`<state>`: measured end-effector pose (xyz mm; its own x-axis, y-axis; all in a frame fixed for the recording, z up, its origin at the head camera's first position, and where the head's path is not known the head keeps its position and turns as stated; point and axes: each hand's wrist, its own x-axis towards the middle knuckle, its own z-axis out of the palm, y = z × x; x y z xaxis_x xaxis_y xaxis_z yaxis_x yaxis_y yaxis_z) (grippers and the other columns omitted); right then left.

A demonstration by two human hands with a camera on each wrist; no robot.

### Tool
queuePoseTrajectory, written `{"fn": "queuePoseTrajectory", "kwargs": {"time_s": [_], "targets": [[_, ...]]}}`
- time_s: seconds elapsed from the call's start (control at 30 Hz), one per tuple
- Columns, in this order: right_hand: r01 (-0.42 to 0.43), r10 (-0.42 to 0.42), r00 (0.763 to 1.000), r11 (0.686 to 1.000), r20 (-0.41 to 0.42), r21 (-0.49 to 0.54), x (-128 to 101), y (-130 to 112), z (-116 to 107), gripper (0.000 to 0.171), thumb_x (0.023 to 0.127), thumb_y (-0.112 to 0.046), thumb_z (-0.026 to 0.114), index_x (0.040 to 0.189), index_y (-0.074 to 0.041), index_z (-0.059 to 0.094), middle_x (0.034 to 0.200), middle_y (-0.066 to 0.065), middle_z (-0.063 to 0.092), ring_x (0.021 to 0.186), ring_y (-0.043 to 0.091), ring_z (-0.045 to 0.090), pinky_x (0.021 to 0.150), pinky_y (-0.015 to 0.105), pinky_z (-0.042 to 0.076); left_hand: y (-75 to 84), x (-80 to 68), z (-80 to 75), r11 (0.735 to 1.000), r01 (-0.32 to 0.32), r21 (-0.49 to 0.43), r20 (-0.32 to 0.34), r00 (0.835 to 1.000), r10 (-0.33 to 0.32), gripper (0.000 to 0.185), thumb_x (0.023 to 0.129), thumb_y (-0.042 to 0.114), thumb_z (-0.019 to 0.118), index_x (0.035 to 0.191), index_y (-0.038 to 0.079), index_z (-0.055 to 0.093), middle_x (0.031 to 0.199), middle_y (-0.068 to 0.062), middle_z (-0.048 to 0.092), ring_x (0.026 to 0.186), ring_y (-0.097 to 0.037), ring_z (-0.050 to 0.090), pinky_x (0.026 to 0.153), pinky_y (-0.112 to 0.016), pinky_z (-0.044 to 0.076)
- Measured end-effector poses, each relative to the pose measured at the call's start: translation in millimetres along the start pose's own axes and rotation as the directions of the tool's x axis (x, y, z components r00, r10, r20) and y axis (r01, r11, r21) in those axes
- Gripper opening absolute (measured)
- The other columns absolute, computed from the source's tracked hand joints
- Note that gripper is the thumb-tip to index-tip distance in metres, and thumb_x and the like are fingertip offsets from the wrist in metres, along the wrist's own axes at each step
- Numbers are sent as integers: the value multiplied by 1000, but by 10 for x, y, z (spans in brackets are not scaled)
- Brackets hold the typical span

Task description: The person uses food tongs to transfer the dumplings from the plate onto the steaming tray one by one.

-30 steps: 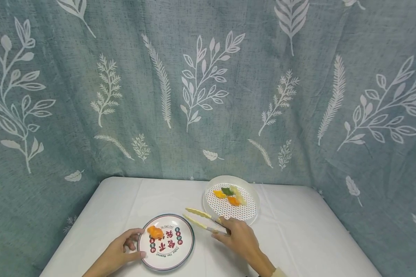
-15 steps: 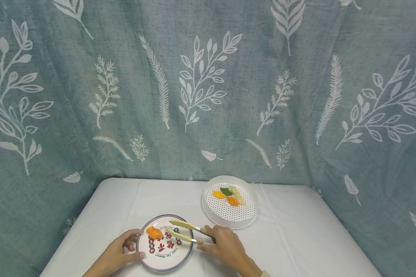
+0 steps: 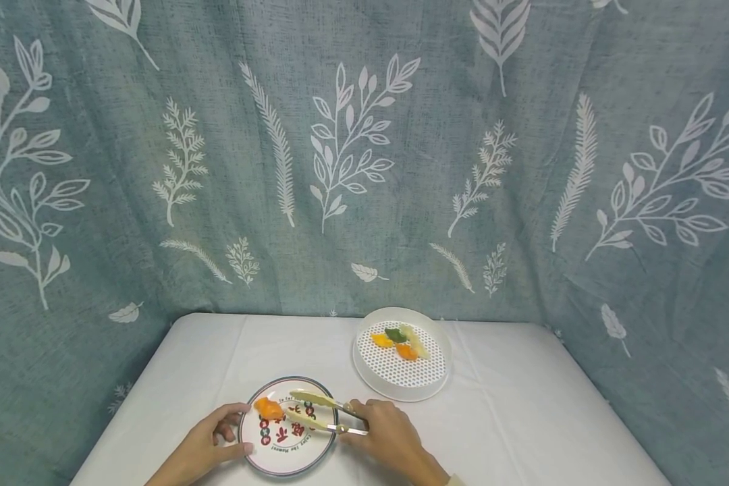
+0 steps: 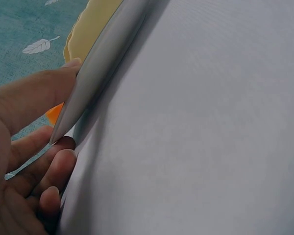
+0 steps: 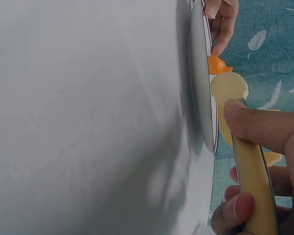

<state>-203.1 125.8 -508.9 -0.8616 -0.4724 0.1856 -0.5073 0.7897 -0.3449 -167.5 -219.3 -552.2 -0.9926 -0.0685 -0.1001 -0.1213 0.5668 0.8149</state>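
At the left side of a round plate with a dark-lined rim and printed characters, my left hand grips the edge. In the left wrist view, the thumb lies on the face of the plate with fingers curled at its underside. An orange dumpling-shaped piece lies on the plate's upper left. My right hand holds tongs with pale yellow tips and metal arms. Their tips are spread over the plate, just right of the orange piece. In the right wrist view, my thumb presses the tongs' yellow handle.
Behind and to the right stands a white round steamer tray with a perforated base. On it lie a yellow piece, a green piece, another orange piece and a pale piece. A leaf-patterned curtain surrounds the white table.
My right hand has carried the tongs left, from the gap between plate and tray to over the plate, close to the orange piece. The left hand keeps its hold on the rim.
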Motion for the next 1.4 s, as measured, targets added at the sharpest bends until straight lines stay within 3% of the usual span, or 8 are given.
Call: {"fn": "queuePoseTrajectory", "kwargs": {"time_s": [0.43, 0.7, 1.03, 1.4], "targets": [[6, -6, 1000, 1000, -2, 5, 52, -1, 39, 62, 79, -56, 82, 122, -12, 76, 64, -13, 41, 58, 3, 37, 52, 23, 33, 5, -10, -4, 1000, -6, 5, -1, 1000, 6, 77, 68, 33, 96, 134, 11, 63, 103, 2, 62, 83, -16, 51, 72, -28, 42], [15, -15, 1000, 1000, 4, 22, 53, -28, 37, 49, 79, -55, 83, 110, -18, 77, 63, -12, 39, 56, 4, 36, 51, 24, 33, 1, -19, 8, 1000, -1, 1, -11, 1000, 1, 80, 66, 35, 97, 135, 11, 63, 104, 2, 62, 84, -16, 50, 72, -27, 42], [-39, 39, 999, 999, 12, 26, 37, -83, -17, 67, 78, -57, 83, 126, -11, 75, 64, -11, 41, 58, 4, 36, 52, 24, 34, 7, -17, 10, 1000, -1, 12, -12, 1000, 1, 81, 66, 36, 97, 136, 11, 62, 105, 3, 62, 85, -16, 50, 73, -28, 43], [-28, 27, 999, 998, 28, 48, 74, -153, 40, 65, 77, -52, 86, 124, -9, 75, 66, -11, 49, 58, 4, 38, 52, 24, 35, 16, -17, 7, 1000, 3, 19, -10, 1000, -2, 81, 66, 38, 97, 135, 12, 63, 105, 3, 62, 84, -16, 51, 74, -30, 43]]}}
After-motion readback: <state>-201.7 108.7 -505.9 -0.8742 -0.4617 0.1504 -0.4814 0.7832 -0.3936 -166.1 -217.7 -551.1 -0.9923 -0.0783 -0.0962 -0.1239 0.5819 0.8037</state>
